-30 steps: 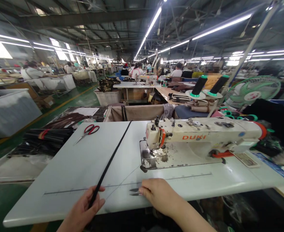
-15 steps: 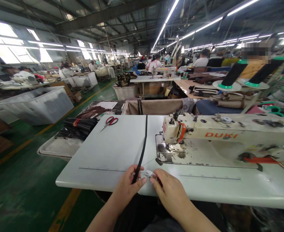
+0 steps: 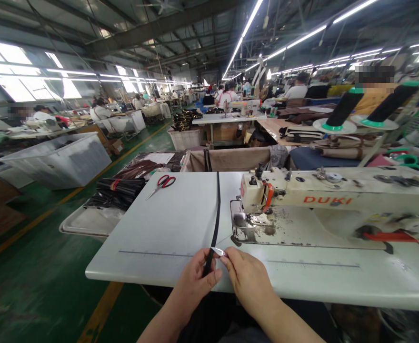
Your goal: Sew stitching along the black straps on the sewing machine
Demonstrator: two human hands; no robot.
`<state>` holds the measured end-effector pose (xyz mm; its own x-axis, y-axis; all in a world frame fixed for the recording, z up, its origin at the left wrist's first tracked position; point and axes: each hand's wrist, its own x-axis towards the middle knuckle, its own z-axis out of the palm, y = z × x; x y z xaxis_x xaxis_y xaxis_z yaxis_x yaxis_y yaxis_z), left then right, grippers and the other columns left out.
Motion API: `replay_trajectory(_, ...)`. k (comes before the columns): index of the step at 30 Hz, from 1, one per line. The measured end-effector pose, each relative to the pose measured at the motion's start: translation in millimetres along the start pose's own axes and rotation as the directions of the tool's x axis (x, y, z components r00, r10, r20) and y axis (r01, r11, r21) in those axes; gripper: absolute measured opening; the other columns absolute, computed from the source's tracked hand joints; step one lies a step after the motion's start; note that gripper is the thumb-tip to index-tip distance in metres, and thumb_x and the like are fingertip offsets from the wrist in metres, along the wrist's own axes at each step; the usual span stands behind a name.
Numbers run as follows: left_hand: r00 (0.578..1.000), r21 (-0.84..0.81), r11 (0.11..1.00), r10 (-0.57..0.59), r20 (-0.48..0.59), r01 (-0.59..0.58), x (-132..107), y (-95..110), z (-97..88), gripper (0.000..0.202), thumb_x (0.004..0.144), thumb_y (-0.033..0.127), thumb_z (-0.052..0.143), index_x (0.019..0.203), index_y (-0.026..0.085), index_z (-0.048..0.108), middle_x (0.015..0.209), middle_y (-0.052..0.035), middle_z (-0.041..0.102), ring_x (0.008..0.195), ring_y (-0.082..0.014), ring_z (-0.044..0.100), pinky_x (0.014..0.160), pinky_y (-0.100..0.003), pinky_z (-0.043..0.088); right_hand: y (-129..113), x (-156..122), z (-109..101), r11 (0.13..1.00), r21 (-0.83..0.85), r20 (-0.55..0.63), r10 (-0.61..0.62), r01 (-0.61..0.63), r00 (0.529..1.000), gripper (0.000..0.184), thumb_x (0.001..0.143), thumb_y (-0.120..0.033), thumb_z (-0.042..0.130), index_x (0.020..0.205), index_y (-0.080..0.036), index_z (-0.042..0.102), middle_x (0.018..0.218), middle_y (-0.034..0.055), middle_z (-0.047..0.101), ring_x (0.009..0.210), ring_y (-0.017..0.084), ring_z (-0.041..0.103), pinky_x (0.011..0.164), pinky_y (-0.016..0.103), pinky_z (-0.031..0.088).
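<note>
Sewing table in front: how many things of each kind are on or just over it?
DUKI sewing machine: 1
red-handled scissors: 1
black strap, in left hand: 1
metal snips, in right hand: 1
Total: 4

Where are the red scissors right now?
In the head view, the red scissors lie at the far left of the white table, left of the long black strap and near the black bundle.

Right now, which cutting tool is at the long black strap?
The small silver snips in the right hand, tip at the black strap that the left hand pinches; the red-handled scissors lie apart on the white table.
</note>
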<state>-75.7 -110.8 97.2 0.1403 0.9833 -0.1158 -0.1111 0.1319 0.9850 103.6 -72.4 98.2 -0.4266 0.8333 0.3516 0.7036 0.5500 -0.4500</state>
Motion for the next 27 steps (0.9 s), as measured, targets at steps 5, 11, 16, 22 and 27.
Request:
replay_trajectory(5, 0.993, 0.01, 0.997, -0.079, -0.092, 0.08, -1, -10, -3.5, 0.057, 0.085, 0.053, 0.08, 0.129, 0.022, 0.061, 0.096, -0.0006, 0.056, 0.071, -0.0106, 0.048, 0.061, -0.023, 0.037, 6, -1, -3, 0.995, 0.066, -0.017, 0.081, -0.079, 0.997, 0.025, 0.111, -0.033, 0.04, 0.092, -0.025, 0.055, 0.079, 0.0, 0.074, 0.072, 0.022, 0.074, 0.064, 0.031, 0.046)
replay_trajectory(11, 0.933, 0.013, 0.993, -0.109, -0.344, 0.12, 9, -30, -9.2, 0.07, 0.079, 0.056, 0.079, 0.134, 0.019, 0.058, 0.094, -0.0031, 0.062, 0.056, -0.008, 0.045, 0.049, -0.023, 0.03, 3, -2, -11, 0.964, 0.121, 0.131, 0.221, -0.237, 0.966, 0.022, 0.108, -0.038, 0.047, 0.092, -0.025, 0.054, 0.081, 0.0004, 0.075, 0.073, 0.024, 0.073, 0.064, 0.032, 0.045)
replay_trajectory(16, 0.941, -0.116, 0.98, -0.189, -0.282, 0.162, 5, -24, -6.1, 0.063, 0.076, 0.061, 0.079, 0.118, 0.015, 0.066, 0.083, -0.0004, 0.058, 0.052, -0.0056, 0.038, 0.046, -0.021, 0.023, 1, -2, -9, 0.963, 0.082, 0.179, 0.239, -0.257, 0.954, 0.022, 0.108, -0.037, 0.049, 0.09, -0.025, 0.055, 0.082, 0.0008, 0.075, 0.076, 0.024, 0.073, 0.065, 0.033, 0.043)
replay_trajectory(22, 0.97, -0.279, 0.948, -0.198, -0.143, 0.152, -4, -8, 8.6, 0.043, 0.083, 0.054, 0.077, 0.099, 0.017, 0.065, 0.082, 0.0014, 0.057, 0.053, -0.0031, 0.031, 0.047, -0.02, 0.018, -2, 0, -6, 0.973, 0.039, 0.189, 0.216, -0.227, 0.958, 0.022, 0.106, -0.032, 0.053, 0.086, -0.024, 0.056, 0.081, 0.0006, 0.075, 0.077, 0.023, 0.073, 0.067, 0.032, 0.042)
replay_trajectory(27, 0.979, -0.288, 0.945, -0.186, -0.084, 0.155, -7, -1, 13.0, 0.04, 0.086, 0.055, 0.076, 0.095, 0.017, 0.064, 0.081, 0.002, 0.055, 0.054, -0.0027, 0.032, 0.049, -0.021, 0.018, -3, 0, -6, 0.979, 0.008, 0.154, 0.2, -0.204, 0.968, 0.021, 0.106, -0.031, 0.055, 0.086, -0.024, 0.056, 0.08, 0.0003, 0.075, 0.076, 0.023, 0.074, 0.067, 0.032, 0.042)
